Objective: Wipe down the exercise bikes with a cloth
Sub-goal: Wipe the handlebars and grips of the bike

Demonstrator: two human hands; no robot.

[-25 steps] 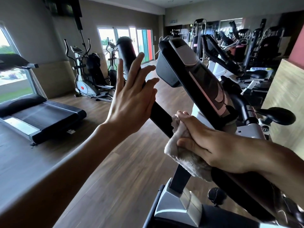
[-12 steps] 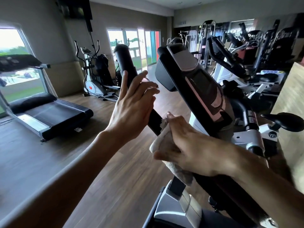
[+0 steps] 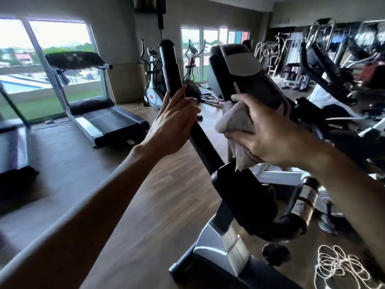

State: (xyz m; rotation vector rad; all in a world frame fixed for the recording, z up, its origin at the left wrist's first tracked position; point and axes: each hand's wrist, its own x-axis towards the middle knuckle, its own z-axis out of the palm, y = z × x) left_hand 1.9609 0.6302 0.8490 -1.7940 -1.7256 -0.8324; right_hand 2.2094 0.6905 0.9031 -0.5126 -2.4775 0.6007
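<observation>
Cloth (image 3: 237, 124): grey, bunched, gripped in right hand (image 3: 268, 136), fingers curled round it, one corner hanging below the palm. Pressed against the lower edge of the console (image 3: 245, 78) of the near exercise bike (image 3: 239, 197); thumb up on the console face.

Left hand (image 3: 173, 124): wrapped loosely around the black handlebar post (image 3: 170, 69), fingers partly curled over its far side, palm against the near side. Post tilted, upper end capped, lower end running down into the bike's dark frame. Left forearm extended from lower left, diagonal across frame; right forearm entering from lower right.

Hands near each other, post between them, not touching.

Surroundings: treadmill (image 3: 98, 113) by the window at left, elliptical trainer (image 3: 152, 80) beyond the post, wood floor (image 3: 145, 205), coiled white cord (image 3: 337, 270) on floor at lower right. Right-side machines blurred.
</observation>
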